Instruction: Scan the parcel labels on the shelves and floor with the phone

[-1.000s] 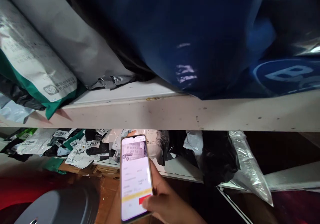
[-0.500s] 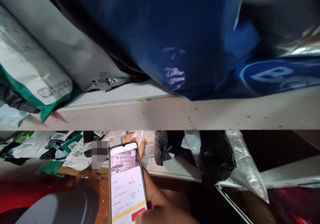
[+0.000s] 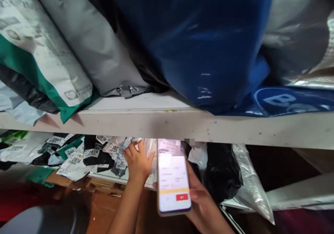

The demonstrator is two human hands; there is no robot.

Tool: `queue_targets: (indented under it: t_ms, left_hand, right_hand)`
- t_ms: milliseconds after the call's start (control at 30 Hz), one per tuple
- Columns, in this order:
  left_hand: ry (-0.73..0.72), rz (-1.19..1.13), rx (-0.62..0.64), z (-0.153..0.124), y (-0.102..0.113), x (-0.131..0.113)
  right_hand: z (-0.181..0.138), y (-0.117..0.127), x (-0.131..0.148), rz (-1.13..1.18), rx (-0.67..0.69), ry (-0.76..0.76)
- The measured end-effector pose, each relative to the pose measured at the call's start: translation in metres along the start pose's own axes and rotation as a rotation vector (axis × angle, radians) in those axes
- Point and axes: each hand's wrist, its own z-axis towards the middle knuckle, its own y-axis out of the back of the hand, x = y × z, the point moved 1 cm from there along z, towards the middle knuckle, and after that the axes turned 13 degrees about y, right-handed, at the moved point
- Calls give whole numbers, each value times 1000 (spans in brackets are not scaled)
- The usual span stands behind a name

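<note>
My right hand (image 3: 202, 201) grips a smartphone (image 3: 173, 176) upright, its lit screen showing a form with a red button. My left hand (image 3: 137, 159) reaches up to the lower shelf (image 3: 122, 178), fingers spread on a clear plastic parcel (image 3: 148, 148) among small labelled packets. Numbered white tags such as 2036 (image 3: 75, 160) and 3014 (image 3: 92, 153) lie on the packets to the left.
An upper white shelf board (image 3: 182, 126) carries big mailers: a blue one (image 3: 198, 42), a grey one (image 3: 91, 42) and a white-and-green one (image 3: 39, 63). Black bags (image 3: 224, 174) and a clear bag (image 3: 250, 181) hang off the lower shelf at right. A grey rounded object (image 3: 39, 223) sits bottom left.
The phone has shifted right and up in my right hand. My left hand, mostly hidden behind the phone before, now shows reaching onto the lower shelf's parcels.
</note>
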Motion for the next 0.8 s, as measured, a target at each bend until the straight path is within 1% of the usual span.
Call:
queue_targets:
  t_ms: [100, 133, 200, 267, 367, 567, 633, 700, 767, 800]
  left_hand:
    - [-159, -111, 74, -7, 8, -25]
    - [-189, -142, 102, -8, 8, -31]
    - [-172, -159, 138, -8, 7, -38]
    - [-119, -154, 150, -4, 3, -37]
    - [-85, -189, 145, 4, -3, -29]
    - [-67, -172, 37, 8, -14, -22]
    - [-62, -173, 7, 8, -18, -21]
    - [-55, -130, -31, 8, -19, -23]
    - [-9, -18, -80, 5, -16, -29]
    - [-12, 34, -62, 3, -13, -35]
  right_hand:
    - [4, 17, 22, -90, -185, 187]
    - [6, 20, 28, -109, -238, 232]
    - [10, 23, 39, -133, -303, 282]
    - [12, 24, 46, -141, -320, 289]
    - [14, 25, 50, -143, -316, 299]
    - [15, 29, 52, -118, -413, 277]
    - [13, 31, 54, -111, -397, 268]
    - [11, 34, 55, -109, -358, 261]
    - [10, 37, 56, -111, -343, 265]
    - [10, 39, 55, -110, -346, 263]
